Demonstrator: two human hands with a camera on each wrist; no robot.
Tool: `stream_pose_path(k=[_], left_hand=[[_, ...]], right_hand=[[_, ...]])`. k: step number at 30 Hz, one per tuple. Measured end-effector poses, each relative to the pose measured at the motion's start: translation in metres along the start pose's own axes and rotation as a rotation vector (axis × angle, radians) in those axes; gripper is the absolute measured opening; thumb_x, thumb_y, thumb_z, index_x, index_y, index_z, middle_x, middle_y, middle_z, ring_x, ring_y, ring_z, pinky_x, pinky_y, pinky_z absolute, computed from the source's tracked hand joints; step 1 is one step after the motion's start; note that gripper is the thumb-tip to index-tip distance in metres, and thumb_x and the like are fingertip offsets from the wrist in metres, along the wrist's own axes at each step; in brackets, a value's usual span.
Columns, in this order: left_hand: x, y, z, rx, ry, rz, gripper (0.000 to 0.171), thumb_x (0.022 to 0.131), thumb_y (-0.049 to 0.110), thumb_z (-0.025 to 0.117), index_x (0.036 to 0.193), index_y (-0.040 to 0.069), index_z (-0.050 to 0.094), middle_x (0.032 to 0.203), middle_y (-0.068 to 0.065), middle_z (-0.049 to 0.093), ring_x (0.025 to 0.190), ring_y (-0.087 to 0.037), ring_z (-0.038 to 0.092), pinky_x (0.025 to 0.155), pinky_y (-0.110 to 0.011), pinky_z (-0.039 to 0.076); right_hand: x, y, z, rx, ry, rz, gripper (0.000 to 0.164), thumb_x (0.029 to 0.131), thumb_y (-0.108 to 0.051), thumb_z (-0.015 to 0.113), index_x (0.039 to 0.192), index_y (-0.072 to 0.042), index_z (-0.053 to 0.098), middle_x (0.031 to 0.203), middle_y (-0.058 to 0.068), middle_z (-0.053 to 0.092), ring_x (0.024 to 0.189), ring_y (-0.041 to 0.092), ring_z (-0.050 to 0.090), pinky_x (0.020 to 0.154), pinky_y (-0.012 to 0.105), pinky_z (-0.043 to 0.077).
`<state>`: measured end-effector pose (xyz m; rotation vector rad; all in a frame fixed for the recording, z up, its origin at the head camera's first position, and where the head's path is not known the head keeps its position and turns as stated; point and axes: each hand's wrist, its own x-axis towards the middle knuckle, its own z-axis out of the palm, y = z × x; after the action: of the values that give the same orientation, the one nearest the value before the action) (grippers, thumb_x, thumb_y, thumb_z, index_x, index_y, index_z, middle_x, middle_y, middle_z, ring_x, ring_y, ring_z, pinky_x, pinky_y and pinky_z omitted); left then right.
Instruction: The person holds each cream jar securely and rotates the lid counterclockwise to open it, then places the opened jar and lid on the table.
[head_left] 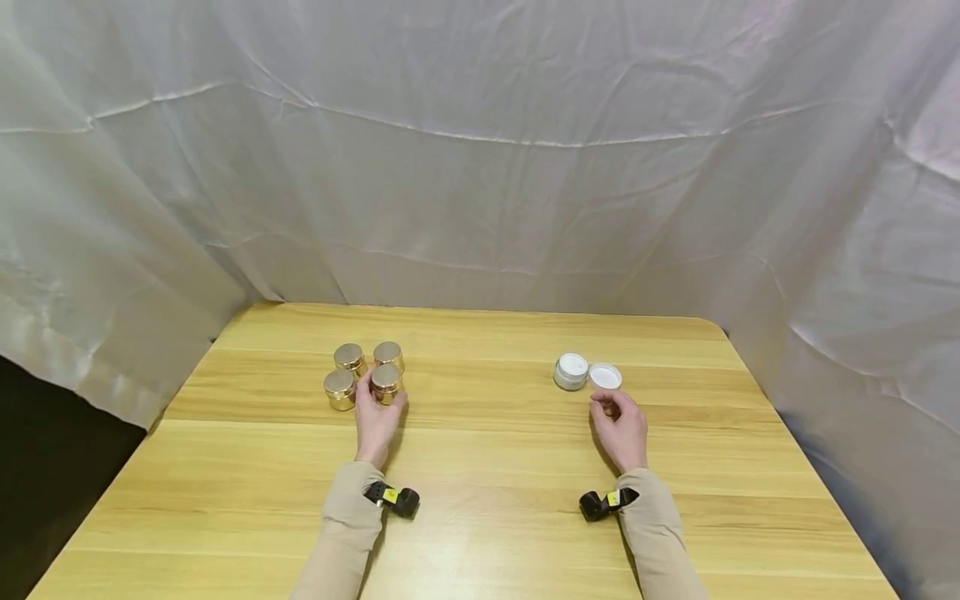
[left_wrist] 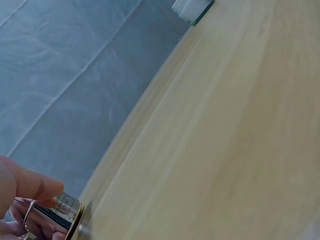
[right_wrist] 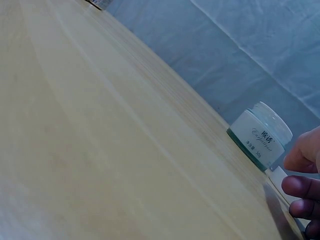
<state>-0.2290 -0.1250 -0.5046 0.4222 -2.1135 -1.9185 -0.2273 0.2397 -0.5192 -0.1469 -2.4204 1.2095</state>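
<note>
My left hand (head_left: pixel 377 425) grips a gold jar (head_left: pixel 387 384) on the table, the front right one of a close group. In the left wrist view its thumb (left_wrist: pixel 40 185) presses the jar's shiny side. My right hand (head_left: pixel 621 429) holds nothing, its fingers loosely bent just in front of a round white lid (head_left: pixel 605 376). Beside that lid stands a lidless white cream jar (head_left: pixel 572 372). Seen from the right wrist, this jar (right_wrist: pixel 259 136) shows a bare glass neck, printed lettering and a green base.
Three more gold jars stand around the held one: front left (head_left: pixel 341 390), back left (head_left: pixel 350 358) and back right (head_left: pixel 388 356). The wooden table (head_left: pixel 487 467) ends at a pale grey curtain (head_left: pixel 487 208) behind and at the sides.
</note>
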Motion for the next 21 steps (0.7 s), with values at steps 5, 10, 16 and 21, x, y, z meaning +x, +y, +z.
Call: stream_pose_path(k=[5,10,16,21], left_hand=[[-0.0011,-0.0007,-0.0008,0.034,0.01,0.007,0.071,0.089,-0.004,0.062,0.152,-0.001,0.03,0.153,-0.026,0.036,0.145,-0.042,0.036,0.126,-0.055,0.028],[-0.0019,0.0005,-0.0008,0.064,0.012,0.008,0.074,0.085,-0.005,0.065,0.151,-0.002,0.031,0.153,-0.027,0.036,0.145,-0.043,0.036,0.126,-0.055,0.028],[-0.0025,0.0035,0.001,0.086,0.015,0.027,0.072,0.08,-0.012,0.064,0.146,-0.006,0.035,0.15,-0.028,0.035,0.144,-0.045,0.037,0.125,-0.053,0.031],[-0.003,0.004,0.002,0.131,0.02,0.025,0.063,0.079,-0.011,0.066,0.138,-0.009,0.045,0.141,-0.028,0.038,0.135,-0.042,0.043,0.121,-0.053,0.036]], right_hand=[[-0.0009,-0.0008,-0.0001,-0.004,-0.007,0.001,0.009,0.091,-0.006,0.067,0.097,-0.006,0.074,0.09,0.011,0.07,0.074,0.007,0.052,0.067,0.016,0.042],[-0.001,-0.001,-0.0001,-0.005,-0.007,0.004,0.009,0.091,-0.007,0.067,0.097,-0.006,0.074,0.09,0.011,0.07,0.074,0.007,0.052,0.067,0.017,0.042],[-0.0005,-0.0009,-0.0002,0.002,-0.006,-0.001,0.01,0.091,-0.007,0.067,0.097,-0.005,0.074,0.09,0.011,0.07,0.074,0.006,0.052,0.067,0.017,0.042],[-0.0001,0.0,-0.0006,0.003,-0.013,0.003,0.01,0.092,-0.007,0.066,0.098,-0.005,0.074,0.09,0.012,0.07,0.074,0.005,0.052,0.067,0.015,0.041]])
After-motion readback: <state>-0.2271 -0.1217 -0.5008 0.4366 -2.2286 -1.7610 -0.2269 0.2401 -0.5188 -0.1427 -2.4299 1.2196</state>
